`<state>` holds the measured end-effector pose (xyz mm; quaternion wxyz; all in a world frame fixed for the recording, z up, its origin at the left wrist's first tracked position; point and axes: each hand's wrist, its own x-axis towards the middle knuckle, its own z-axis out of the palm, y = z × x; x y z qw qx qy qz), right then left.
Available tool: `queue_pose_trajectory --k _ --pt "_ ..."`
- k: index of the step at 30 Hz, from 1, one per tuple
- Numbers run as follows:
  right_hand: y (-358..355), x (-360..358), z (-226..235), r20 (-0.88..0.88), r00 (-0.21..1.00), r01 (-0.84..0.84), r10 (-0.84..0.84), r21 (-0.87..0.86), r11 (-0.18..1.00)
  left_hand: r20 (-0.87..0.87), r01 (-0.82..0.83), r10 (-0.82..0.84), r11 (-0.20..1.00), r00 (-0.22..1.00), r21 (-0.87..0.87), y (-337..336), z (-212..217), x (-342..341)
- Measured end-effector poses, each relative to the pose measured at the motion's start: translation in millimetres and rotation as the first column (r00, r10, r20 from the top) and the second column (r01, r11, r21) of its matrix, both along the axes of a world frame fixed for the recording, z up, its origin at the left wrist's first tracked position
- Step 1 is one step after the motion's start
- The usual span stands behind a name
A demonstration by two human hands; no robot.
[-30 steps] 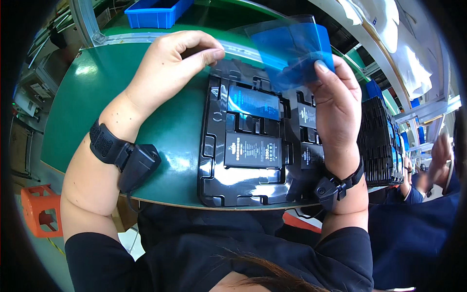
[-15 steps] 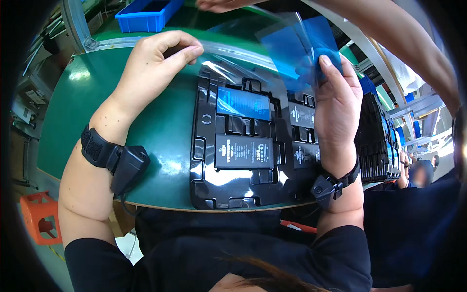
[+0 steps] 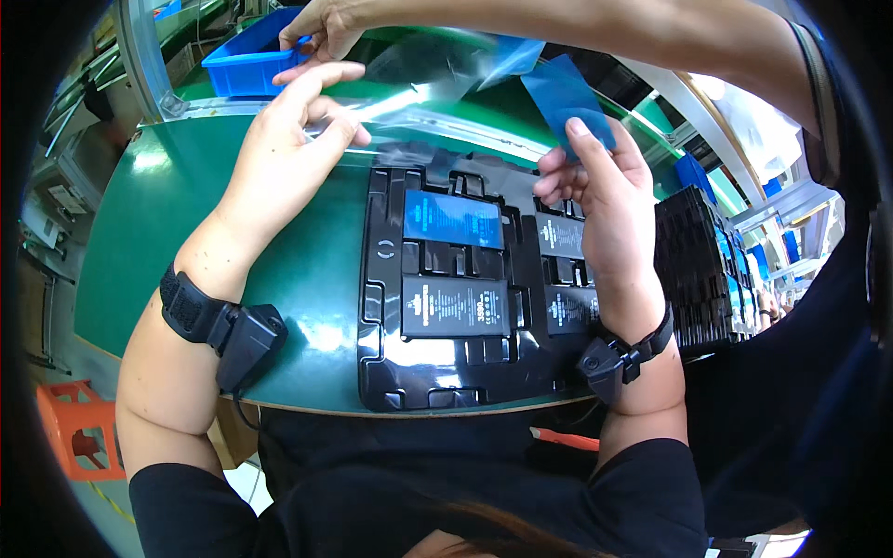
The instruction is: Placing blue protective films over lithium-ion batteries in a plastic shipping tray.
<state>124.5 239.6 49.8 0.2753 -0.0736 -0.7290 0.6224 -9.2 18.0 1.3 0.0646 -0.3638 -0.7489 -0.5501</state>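
Note:
Over the far edge of the green table, my left hand [image 3: 312, 116] is pinched closed on a clear plastic film [image 3: 409, 88] that trails off to the right. Between the thumb and fingers of my right hand [image 3: 600, 172] is a small blue film sheet [image 3: 566, 100], raised above the tray. Below lies a black plastic tray [image 3: 391, 372] with several flat batteries in its pockets. A blue-faced battery [image 3: 453, 219] sits in the upper left pocket, and a black battery [image 3: 456, 307] in the one below it. My right forearm partly covers the batteries on the right.
A co-worker's arm [image 3: 558, 23] crosses the far side, its hand [image 3: 326, 28] at a blue bin [image 3: 246, 70]. Stacked black trays [image 3: 693, 270] stand to the right. The green table [image 3: 186, 279] extends left. An orange stool [image 3: 79, 428] is at lower left.
The clear film has come away from my right hand, which keeps the blue sheet and has moved slightly left and lower. The co-worker's arm has swung left to the blue bin.

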Motion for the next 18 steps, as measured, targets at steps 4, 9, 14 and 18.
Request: queue_pose_trajectory --k 4,9,14,18 --pt "-1.5 -0.9 -1.4 0.085 0.996 -0.02 0.016 0.052 0.998 0.077 0.068 -0.071 0.997 0.994 0.042 0.0 4.3 -0.7" --pt "-7.6 -2.0 -1.9 0.043 0.999 -0.026 0.022 0.076 0.997 0.258 0.076 -0.117 0.983 0.959 0.166 0.2 0.9 -5.5" --pt "-8.1 -1.3 -1.3 0.058 0.998 -0.045 0.034 0.187 0.981 0.348 0.091 -0.141 0.983 0.927 0.157 4.4 -3.8 -0.4" --pt "-3.0 -0.6 -7.2 0.093 0.995 -0.069 0.044 0.282 0.957 0.363 0.102 -0.157 0.981 0.919 0.167 3.9 -3.7 -2.0"
